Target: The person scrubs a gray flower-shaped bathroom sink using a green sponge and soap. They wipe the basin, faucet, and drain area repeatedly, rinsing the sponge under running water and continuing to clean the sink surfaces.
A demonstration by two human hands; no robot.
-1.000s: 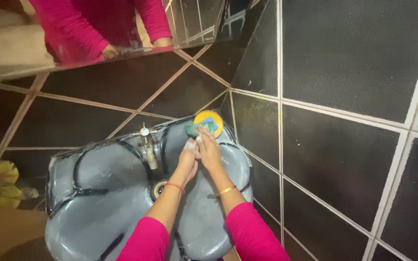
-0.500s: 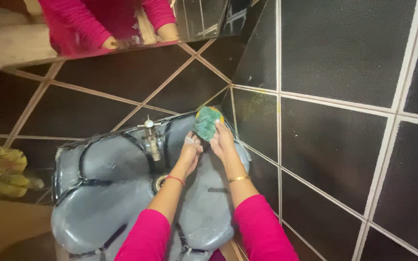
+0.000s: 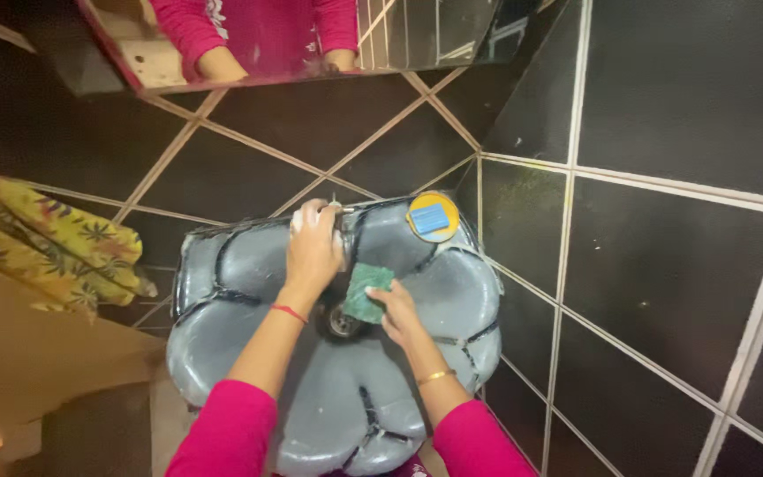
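Observation:
A grey flower-shaped sink [image 3: 439, 309] hangs in a corner of dark tiled walls. My left hand [image 3: 313, 250] is soapy and closed over the tap at the back of the basin, hiding most of it. My right hand [image 3: 396, 311] holds a green scrub pad [image 3: 366, 292] over the drain [image 3: 343, 323]. A yellow round dish with a blue soap bar [image 3: 432, 216] sits on the sink's back right rim.
A mirror [image 3: 311, 40] above the sink reflects pink sleeves and forearms. Yellow patterned cloth [image 3: 55, 238] hangs at the left. Black tiles with pale grout [image 3: 646, 247] close in on the right.
My right hand lifted the green pad off the yellow dish and brought it down over the drain. My left hand moved from beside the dish onto the tap.

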